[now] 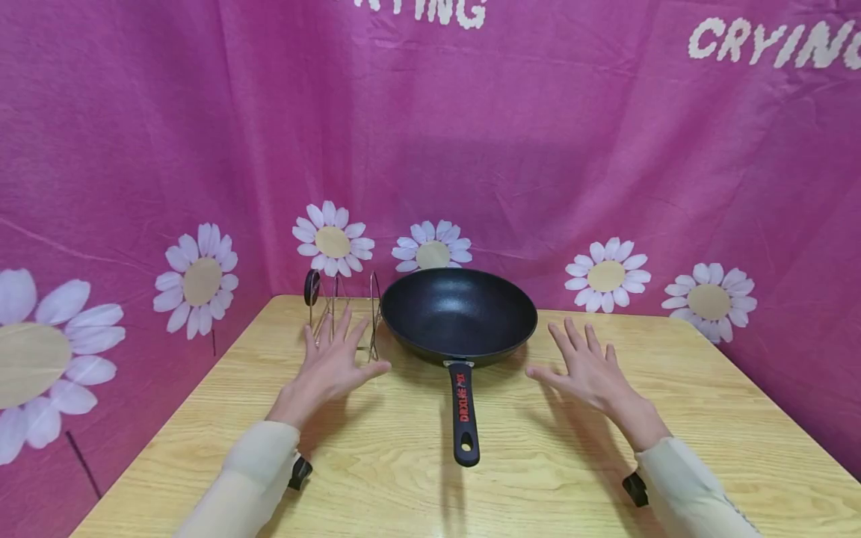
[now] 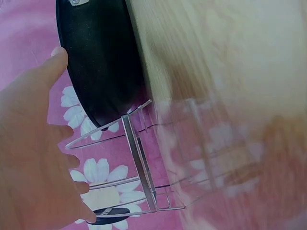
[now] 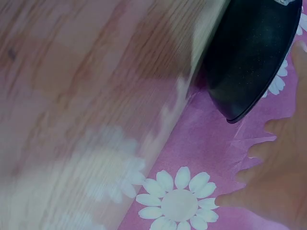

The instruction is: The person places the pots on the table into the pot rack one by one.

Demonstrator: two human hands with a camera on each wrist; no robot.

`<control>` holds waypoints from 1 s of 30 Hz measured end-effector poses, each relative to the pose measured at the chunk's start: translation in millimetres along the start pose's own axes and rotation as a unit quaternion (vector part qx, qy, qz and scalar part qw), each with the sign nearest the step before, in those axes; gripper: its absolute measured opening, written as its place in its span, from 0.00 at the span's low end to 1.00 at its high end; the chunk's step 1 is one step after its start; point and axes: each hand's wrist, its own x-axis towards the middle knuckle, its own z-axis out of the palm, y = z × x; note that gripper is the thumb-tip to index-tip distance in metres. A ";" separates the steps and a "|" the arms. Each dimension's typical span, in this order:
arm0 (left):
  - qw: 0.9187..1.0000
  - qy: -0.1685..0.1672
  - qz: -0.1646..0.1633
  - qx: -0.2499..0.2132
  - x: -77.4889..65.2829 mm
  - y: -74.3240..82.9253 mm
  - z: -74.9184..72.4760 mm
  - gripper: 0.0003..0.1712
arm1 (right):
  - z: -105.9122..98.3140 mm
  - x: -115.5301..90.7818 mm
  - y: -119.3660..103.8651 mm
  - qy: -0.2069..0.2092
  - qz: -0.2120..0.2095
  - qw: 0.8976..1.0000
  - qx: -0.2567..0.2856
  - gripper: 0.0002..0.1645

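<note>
A black frying pan [image 1: 460, 314] sits on the wooden table, its handle [image 1: 464, 411] with red lettering pointing toward the person. To its left stands a wire rack [image 1: 374, 317] with a round black part on its left end. My left hand [image 1: 329, 366] hovers in front of the rack, fingers spread and holding nothing. On the pan's right side my right hand [image 1: 588, 370] is held over the table, its fingers likewise spread, with nothing in it. In the left wrist view the pan [image 2: 100, 62] and the rack [image 2: 139, 163] both show beyond the left fingers.
The wooden table [image 1: 538, 463] runs back to a pink-purple cloth [image 1: 511, 172] printed with white daisies and lettering. This cloth also hangs along the left side and the right. Dark straps [image 1: 300, 472] sit at both wrists, below light sleeves.
</note>
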 end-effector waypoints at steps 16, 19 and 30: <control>1.000 0.000 -0.006 -0.006 -1.0 8.5 5.7 0.52 | 3.6 0.9 -2.1 0.030 -0.012 0.999 -0.020 0.59; 1.000 0.000 -0.005 -0.012 -0.8 10.0 5.1 0.51 | 3.9 1.0 -1.7 0.037 -0.015 0.999 -0.024 0.58; 0.999 0.010 0.005 -0.043 -3.9 14.1 5.1 0.48 | 5.6 1.6 -5.9 0.081 -0.055 0.995 -0.013 0.50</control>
